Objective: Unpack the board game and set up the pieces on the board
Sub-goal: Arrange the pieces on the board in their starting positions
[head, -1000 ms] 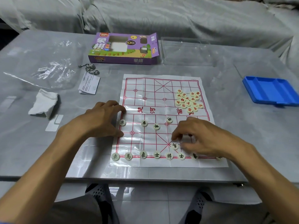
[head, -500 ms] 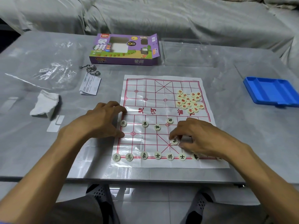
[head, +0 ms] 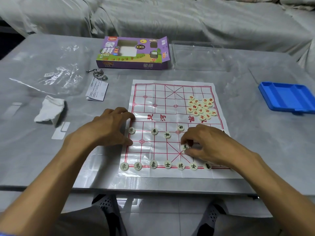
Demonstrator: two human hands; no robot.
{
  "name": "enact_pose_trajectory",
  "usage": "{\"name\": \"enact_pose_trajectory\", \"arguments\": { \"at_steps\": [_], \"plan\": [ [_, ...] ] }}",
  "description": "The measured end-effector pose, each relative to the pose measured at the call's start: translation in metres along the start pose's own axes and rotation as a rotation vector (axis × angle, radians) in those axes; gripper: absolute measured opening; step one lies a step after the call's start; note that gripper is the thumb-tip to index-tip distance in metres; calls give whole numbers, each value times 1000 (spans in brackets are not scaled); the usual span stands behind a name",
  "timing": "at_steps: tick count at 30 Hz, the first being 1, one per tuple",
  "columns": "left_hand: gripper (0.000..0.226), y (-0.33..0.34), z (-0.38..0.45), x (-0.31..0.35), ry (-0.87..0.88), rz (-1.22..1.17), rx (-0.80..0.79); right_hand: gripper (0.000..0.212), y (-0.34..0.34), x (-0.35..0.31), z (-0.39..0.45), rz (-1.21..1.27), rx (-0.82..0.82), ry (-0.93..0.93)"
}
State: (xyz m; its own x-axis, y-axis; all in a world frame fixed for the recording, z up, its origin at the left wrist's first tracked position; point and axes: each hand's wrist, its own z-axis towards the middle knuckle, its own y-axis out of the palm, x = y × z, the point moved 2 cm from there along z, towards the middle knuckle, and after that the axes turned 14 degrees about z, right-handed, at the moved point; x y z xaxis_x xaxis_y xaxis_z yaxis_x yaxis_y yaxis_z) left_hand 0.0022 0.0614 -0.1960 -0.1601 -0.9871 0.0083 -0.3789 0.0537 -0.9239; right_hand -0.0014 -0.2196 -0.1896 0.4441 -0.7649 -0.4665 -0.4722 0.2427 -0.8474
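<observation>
A white paper board (head: 170, 99) with a red grid lies flat on the grey table. Several black-lettered round pieces line its near edge (head: 167, 165), and a few more stand in a row higher up (head: 154, 131). A heap of red-lettered pieces (head: 201, 107) sits at the board's right middle. My right hand (head: 209, 145) pinches a black-lettered piece (head: 185, 147) between thumb and fingertips near the board's lower centre. My left hand (head: 105, 130) rests on the board's left edge, fingers curled onto it, beside a piece (head: 131, 130).
The open purple game box (head: 133, 52) and a clear plastic lid (head: 196, 55) lie at the back. A blue tray (head: 288, 97) sits right. A leaflet (head: 97, 90), metal rings (head: 97, 74), a plastic bag (head: 56, 77) and crumpled white paper (head: 50, 109) lie left.
My right hand has shifted slightly up and left, taking the piece between its fingertips. My left hand has stayed on the board's left edge.
</observation>
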Motion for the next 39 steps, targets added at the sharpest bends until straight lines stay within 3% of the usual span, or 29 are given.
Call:
{"name": "enact_pose_trajectory", "arguments": {
  "at_steps": [6,11,15,22,27,39],
  "plan": [
    [86,-2,-1,3,1,15,-7,25,4,-17,10,39,146,-56],
    [86,-2,-2,3,2,14,-8,28,6,-37,20,38,159,-132],
    [85,-1,-3,2,9,10,-3,26,-3,-36,23,54,96,-103],
    [86,1,0,0,9,6,-5,17,-32,0,-10,106,-79,104],
    [86,2,-1,0,3,10,-13,20,-37,27,-38,127,-113,218],
    [84,-4,-3,6,1,19,-17,16,-26,29,-53,49,-223,254]
  ]
}}
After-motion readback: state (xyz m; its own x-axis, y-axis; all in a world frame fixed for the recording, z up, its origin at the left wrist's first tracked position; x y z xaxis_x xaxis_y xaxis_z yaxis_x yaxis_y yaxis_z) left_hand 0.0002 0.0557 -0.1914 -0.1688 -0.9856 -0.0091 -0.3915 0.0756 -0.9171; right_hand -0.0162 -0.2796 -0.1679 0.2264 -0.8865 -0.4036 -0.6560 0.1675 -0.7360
